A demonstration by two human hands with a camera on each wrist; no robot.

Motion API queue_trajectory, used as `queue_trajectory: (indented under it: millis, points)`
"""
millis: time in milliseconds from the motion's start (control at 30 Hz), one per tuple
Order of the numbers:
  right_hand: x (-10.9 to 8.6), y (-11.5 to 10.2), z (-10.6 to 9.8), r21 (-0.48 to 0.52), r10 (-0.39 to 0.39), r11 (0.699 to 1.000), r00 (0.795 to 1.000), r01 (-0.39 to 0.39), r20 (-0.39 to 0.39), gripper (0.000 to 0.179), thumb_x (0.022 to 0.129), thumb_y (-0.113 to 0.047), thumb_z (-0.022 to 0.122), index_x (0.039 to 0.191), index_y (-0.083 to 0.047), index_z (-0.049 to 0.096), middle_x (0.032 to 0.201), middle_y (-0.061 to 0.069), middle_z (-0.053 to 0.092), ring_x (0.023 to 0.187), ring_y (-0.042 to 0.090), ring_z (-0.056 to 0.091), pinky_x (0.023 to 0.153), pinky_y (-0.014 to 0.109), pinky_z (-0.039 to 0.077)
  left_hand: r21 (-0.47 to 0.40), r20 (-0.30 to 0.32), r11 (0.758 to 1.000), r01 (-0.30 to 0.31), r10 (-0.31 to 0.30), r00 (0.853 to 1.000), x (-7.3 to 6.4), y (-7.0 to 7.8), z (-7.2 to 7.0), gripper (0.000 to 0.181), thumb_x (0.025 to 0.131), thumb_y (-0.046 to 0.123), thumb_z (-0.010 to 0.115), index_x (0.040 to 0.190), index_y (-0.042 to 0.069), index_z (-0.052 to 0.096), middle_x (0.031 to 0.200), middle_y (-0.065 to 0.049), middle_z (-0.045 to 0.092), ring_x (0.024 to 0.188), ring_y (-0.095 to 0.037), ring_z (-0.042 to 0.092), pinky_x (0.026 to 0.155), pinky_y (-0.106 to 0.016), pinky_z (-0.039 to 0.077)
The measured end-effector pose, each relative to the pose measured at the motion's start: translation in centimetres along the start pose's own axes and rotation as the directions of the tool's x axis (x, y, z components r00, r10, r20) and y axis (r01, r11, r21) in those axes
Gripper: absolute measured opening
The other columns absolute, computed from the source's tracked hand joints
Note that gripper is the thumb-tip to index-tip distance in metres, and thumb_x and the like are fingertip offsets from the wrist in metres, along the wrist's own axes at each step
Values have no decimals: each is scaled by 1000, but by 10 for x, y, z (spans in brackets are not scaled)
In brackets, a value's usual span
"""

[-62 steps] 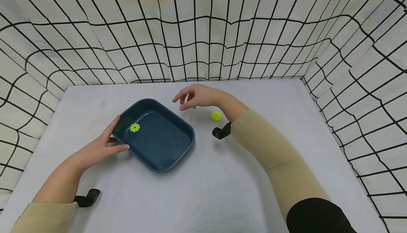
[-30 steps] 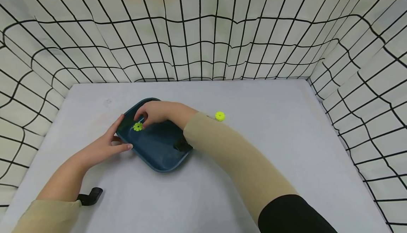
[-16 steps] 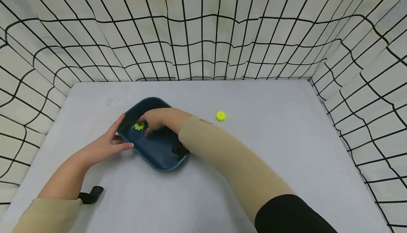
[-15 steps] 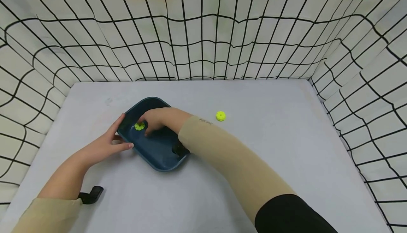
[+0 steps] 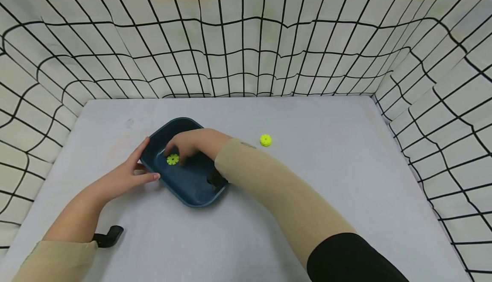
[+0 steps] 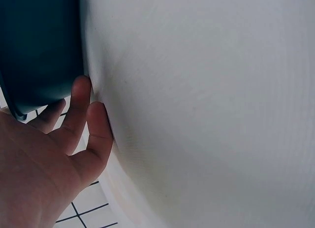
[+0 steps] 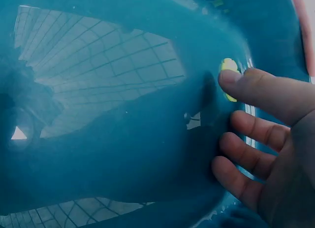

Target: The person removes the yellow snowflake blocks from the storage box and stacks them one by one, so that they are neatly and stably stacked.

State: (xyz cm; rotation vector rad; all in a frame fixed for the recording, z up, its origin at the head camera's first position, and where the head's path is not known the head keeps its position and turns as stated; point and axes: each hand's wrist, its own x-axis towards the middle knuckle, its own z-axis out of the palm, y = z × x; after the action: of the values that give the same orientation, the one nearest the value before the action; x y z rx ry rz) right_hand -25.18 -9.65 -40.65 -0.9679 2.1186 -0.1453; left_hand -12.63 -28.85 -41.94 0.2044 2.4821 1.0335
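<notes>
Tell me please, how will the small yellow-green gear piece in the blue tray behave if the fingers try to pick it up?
The gear piece looks thin and flat, so it probably slides rather than rolls. The blue tray is glossy, so the piece may skid under the right hand fingertip before a grip forms. It seems stiff and light; its notched rim should help a pinch. The left hand steadies the tray.

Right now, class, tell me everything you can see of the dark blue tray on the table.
The dark blue tray is a shallow rounded rectangle with a raised rim, and looks like glossy plastic that mirrors the grid backdrop. It lies flat and skewed on the grey table. A yellow-green toothed disc lies inside, touched by the right hand. The left hand rests against its outer rim.
</notes>
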Motion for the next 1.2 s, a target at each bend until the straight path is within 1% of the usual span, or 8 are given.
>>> queue_trajectory:
  millis: [133,233,367,500,633,767,1000,1200]
  points:
    - [1,-4,0,-13,45,999,999,-45,7,60,93,-27,71,146,-43,47,156,-19,32,140,-1,27,112,22,26,-2,2,1000,-4,4,1000,1,0,0,104,95,37,65,155,35,-20,155,-29,19,124,-45,46,91,-62,41]
    - [1,-6,-1,-20,60,998,998,-60,-2,58,93,-26,71,144,-44,49,155,-20,33,135,0,33,110,23,29,0,3,1000,-5,5,1000,1,-1,0,104,96,37,65,155,35,-20,155,-29,19,124,-44,46,90,-61,41]
    - [1,-7,-2,-35,45,998,999,-45,-11,49,93,-24,72,136,-40,55,148,-17,41,121,5,42,100,22,36,4,3,1000,0,0,1000,1,-2,0,104,96,38,65,155,36,-21,155,-29,19,124,-44,46,90,-61,41]
    - [0,-6,-1,-51,23,998,1000,-24,-7,36,92,-23,72,123,-34,59,134,-14,47,111,8,46,90,23,40,9,3,1000,-3,3,1000,1,-2,-1,104,96,38,65,155,35,-21,155,-29,19,124,-43,46,89,-60,42]
    - [0,-5,0,-63,8,998,1000,-8,7,29,91,-23,74,114,-30,59,125,-12,50,107,10,48,85,24,41,8,4,1000,-3,3,1000,1,-1,-1,104,96,38,65,155,35,-21,155,-29,18,125,-44,45,90,-60,42]
    - [0,-6,1,-71,7,997,1000,-5,29,26,90,-20,75,108,-25,56,118,-9,51,102,10,49,81,24,41,7,3,1000,-4,3,1000,2,-2,0,105,96,37,65,155,36,-21,156,-29,17,125,-44,45,89,-60,42]
    - [-1,-6,1,-106,9,994,999,-3,53,25,90,-18,73,104,-22,52,108,-6,51,95,10,48,76,24,39,14,-1,1000,-16,16,1000,3,-4,1,105,96,37,65,155,35,-21,156,-29,15,123,-44,46,89,-59,42]
    - [-2,-5,2,-74,-11,997,999,14,44,27,89,-14,74,101,-20,50,103,-5,49,92,10,48,74,23,38,15,-1,1000,-14,14,1000,4,-6,1,105,96,37,65,155,34,-21,157,-28,13,123,-44,46,88,-58,43]
